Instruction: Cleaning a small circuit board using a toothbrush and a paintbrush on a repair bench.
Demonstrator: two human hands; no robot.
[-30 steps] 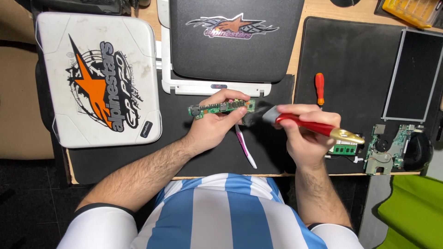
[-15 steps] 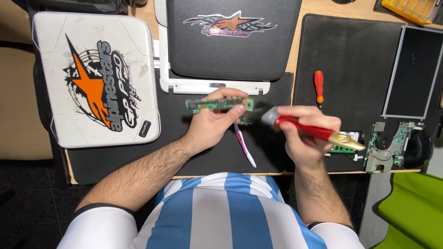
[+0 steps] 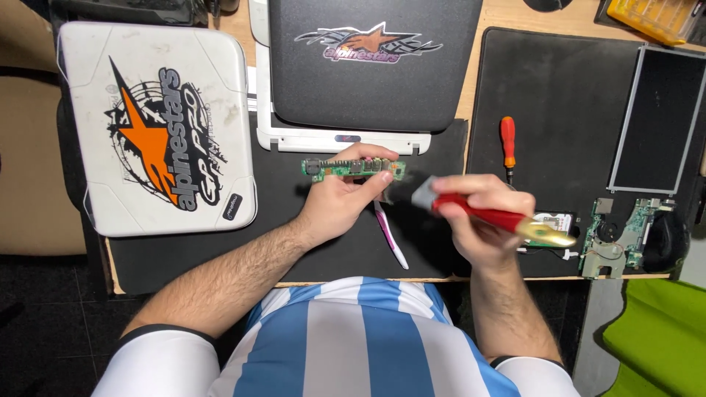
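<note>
While our left hand pinches the circuit board level, our right hand clamps the paintbrush just beside it, bristles toward it.

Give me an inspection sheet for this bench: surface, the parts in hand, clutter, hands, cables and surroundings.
Surface: black mat on a wooden desk.
Job's things: narrow green circuit board; red-handled brush.
Clutter: white laptop lid, black laptop, red screwdriver, pink toothbrush, screen panel, motherboard with fan, yellow case.
Grippers: left hand holds the board; right hand grips the brush, bristles beside the board.
Cables: nothing seen.
Surroundings: green seat at the right, dark floor.
</note>
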